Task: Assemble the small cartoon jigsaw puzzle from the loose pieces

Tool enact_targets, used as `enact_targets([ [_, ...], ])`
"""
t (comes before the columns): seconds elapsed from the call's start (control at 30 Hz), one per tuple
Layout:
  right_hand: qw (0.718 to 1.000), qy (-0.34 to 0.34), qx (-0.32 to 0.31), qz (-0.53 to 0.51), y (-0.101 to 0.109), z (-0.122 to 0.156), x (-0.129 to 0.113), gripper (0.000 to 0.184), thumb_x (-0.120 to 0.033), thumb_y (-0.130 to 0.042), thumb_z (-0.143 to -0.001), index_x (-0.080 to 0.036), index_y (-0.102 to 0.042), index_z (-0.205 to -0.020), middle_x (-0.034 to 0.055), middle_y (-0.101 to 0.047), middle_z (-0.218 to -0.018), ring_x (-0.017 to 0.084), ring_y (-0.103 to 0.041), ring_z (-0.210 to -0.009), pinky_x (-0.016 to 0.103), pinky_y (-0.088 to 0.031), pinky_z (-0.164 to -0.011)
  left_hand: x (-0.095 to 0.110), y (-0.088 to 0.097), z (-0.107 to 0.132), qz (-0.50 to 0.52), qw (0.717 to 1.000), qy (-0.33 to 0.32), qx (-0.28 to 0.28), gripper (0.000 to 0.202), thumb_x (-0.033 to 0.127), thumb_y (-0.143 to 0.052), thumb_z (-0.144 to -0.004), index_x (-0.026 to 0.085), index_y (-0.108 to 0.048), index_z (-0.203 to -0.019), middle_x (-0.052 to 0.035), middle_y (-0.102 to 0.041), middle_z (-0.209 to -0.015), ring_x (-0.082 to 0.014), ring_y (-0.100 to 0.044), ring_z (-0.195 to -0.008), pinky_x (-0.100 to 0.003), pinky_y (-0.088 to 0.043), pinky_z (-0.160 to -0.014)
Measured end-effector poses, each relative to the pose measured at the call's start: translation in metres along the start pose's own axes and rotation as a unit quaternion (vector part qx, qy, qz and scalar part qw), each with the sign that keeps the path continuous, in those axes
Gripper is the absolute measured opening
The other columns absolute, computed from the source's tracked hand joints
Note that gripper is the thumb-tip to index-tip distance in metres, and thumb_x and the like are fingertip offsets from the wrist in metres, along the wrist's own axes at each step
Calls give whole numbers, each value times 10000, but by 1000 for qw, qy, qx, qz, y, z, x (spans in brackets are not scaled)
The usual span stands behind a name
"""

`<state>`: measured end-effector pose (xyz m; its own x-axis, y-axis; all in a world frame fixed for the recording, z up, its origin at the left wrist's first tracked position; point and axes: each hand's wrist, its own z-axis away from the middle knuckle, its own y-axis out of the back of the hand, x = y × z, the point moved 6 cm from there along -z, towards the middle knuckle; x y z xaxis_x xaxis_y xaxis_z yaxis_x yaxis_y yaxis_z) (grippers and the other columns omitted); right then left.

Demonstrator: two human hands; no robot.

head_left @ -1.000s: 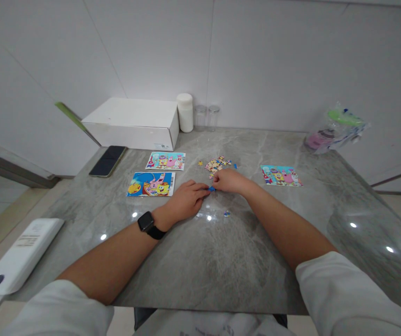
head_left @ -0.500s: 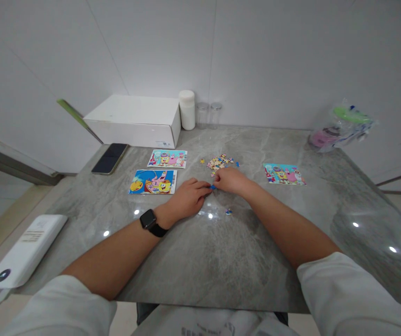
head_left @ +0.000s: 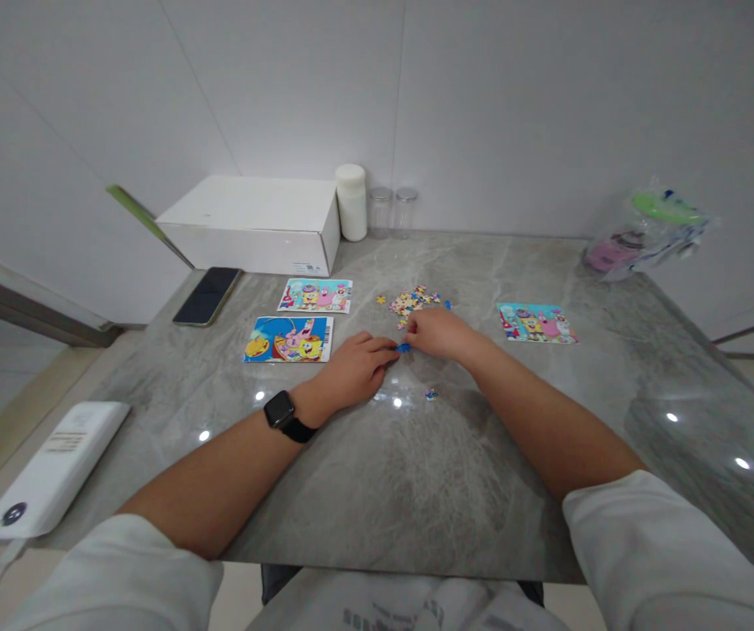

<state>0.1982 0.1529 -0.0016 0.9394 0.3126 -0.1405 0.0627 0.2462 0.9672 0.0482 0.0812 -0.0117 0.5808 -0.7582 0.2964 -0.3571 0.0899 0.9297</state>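
Observation:
Both of my hands meet near the middle of the grey marble table (head_left: 416,491). My left hand (head_left: 354,368), with a black watch on the wrist, and my right hand (head_left: 436,333) pinch small blue puzzle pieces (head_left: 403,348) between their fingertips. Just beyond my right hand lies a heap of loose puzzle pieces (head_left: 413,301). One stray piece (head_left: 430,394) lies closer to me. Three cartoon picture cards lie flat: one (head_left: 288,339) left of my left hand, one (head_left: 315,295) behind it, one (head_left: 537,322) to the right.
A white box (head_left: 252,223), a white jar (head_left: 352,202) and two clear jars (head_left: 393,209) stand at the back by the wall. A phone (head_left: 207,296) lies left, a white device (head_left: 54,469) at the near-left edge, a plastic bag (head_left: 646,232) at the far right.
Both hands stay together on the blue pieces with only slight finger shifts. The view has drifted a little, nothing else on the table has moved.

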Motion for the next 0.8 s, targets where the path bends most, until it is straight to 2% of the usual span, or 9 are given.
enact_targets([
  [0.1,1000,4,11,-14,11,1,7,224,-295,-606,-961,-192,-788,-1041,102,-809,-1104,230,-728,-1002,281,-479,-814,1,2,0,-1,1000,-1,0,410,119,-519,-954,197,-728,-1297,-79,-696,-1384,-248,-637,-1151,-442,-513,-1048],
  [0.17,1000,10,-7,-21,14,3,9,203,-261,-627,-940,-197,-789,-1045,86,-814,-1085,213,-731,-961,268,-473,-784,2,3,0,0,1000,0,2,411,117,-520,-952,195,-727,-1298,-77,-698,-1382,-247,-635,-1158,-440,-512,-1055],
  [0.27,998,33,-39,-27,10,4,6,188,-208,-666,-892,-208,-794,-1029,62,-818,-1053,192,-730,-932,247,-463,-754,1,2,0,0,1000,2,0,417,113,-521,-946,200,-728,-1297,-79,-694,-1388,-247,-635,-1144,-446,-514,-1051],
  [0.4,997,53,-60,-15,-2,2,-2,178,-222,-707,-863,-212,-796,-1018,55,-817,-999,193,-725,-883,250,-448,-718,-1,0,0,-4,1000,4,0,425,122,-526,-941,216,-728,-1303,-81,-683,-1396,-252,-626,-1139,-454,-517,-1050],
  [0.53,997,59,-57,-10,-5,2,-5,174,-208,-705,-859,-214,-797,-1006,54,-816,-1003,189,-720,-877,249,-444,-721,-2,-1,2,-11,1000,8,10,432,132,-521,-946,224,-721,-1318,-94,-653,-1411,-256,-616,-1160,-452,-513,-1058],
  [0.8,997,59,-49,-22,-5,0,-8,213,-174,-708,-846,-220,-797,-1035,51,-815,-1047,189,-719,-907,250,-452,-728,-2,0,2,-5,1000,12,7,416,140,-514,-961,226,-717,-1313,-90,-689,-1349,-259,-615,-1134,-461,-514,-1039],
])
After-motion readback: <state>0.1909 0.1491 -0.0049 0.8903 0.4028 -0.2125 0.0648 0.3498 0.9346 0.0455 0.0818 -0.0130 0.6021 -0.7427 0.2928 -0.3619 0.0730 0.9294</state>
